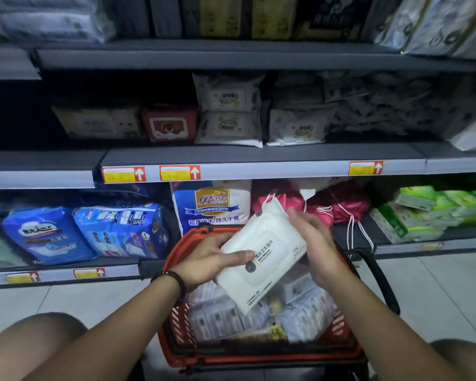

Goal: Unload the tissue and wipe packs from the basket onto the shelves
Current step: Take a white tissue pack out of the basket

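White, smooth plastic wraps the one wet wipes pack in hand. It is a flat oblong with a raised lid panel and is held tilted above the red basket. The left hand grips its near-left edge, thumb laid across the top face. The right hand has its fingers curled round the far-right edge.

More pale, crinkly packs lie heaped inside the slatted plastic basket, perhaps five or six; blur hides the exact count. A black handle hangs down its right side. A dark bead bracelet circles the left wrist.

On the grey middle shelf sit three white wipe packs, two stacked and one just beside them, with one red pack to their left. Three orange price tags line that shelf's edge.

On the bottom shelf are two glossy blue packs, one tall blue-and-white bag directly behind the basket, pink drawstring bags and green tissue packs.
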Demonstrator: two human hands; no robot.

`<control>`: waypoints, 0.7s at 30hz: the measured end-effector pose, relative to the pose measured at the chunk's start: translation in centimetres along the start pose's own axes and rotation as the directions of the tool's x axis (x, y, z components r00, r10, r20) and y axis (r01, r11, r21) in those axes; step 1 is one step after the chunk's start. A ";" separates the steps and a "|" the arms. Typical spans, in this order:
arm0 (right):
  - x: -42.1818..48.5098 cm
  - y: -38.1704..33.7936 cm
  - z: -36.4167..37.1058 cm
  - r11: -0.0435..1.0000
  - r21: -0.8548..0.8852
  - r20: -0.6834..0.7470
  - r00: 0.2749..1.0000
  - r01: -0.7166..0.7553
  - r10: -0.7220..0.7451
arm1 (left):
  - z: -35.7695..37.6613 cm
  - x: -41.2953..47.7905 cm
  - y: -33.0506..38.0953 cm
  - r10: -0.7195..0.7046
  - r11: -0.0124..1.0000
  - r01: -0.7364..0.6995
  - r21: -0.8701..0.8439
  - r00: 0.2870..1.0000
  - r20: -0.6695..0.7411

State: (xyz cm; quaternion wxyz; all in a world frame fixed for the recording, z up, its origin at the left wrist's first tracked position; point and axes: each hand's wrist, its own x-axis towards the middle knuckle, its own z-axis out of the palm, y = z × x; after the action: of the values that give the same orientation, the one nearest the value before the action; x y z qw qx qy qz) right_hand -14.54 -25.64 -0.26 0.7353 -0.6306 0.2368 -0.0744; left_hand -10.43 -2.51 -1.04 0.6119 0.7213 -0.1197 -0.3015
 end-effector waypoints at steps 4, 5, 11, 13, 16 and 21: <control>-1.2 0.9 1.6 0.985 0.049 0.182 0.971 -0.166 0.155 | 0.4 0.1 0.3 0.011 0.992 -0.027 -0.125 0.992 -0.125; -1.7 1.1 2.2 0.985 -0.024 0.269 0.948 -0.172 0.172 | 0.3 0.2 0.4 0.006 0.987 -0.030 -0.160 0.988 -0.151; -2.4 1.7 4.4 0.992 -0.062 0.408 0.910 0.110 -0.075 | -1.5 0.2 1.9 0.041 0.971 -0.071 -0.228 0.990 -0.136; -1.9 0.4 4.1 0.993 -0.034 0.440 0.894 0.110 -0.084 | -3.3 0.3 2.7 0.095 0.948 -0.142 -0.284 0.980 -0.175; -1.8 -2.1 3.7 0.989 -0.104 0.522 0.852 0.106 -0.036 | -6.0 0.0 4.6 0.146 0.871 -0.302 -0.388 0.912 -0.383; -2.6 -1.3 5.8 0.979 -0.028 0.214 0.958 0.200 -0.189 | -6.5 -0.5 5.0 0.119 0.779 -0.434 -0.452 0.810 -0.574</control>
State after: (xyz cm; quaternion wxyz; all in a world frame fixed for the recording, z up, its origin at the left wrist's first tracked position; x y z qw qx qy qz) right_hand -14.02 -19.61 2.21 0.7295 -0.6732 0.0965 -0.0735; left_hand -6.03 1.95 4.35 0.8443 0.5344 0.0342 -0.0215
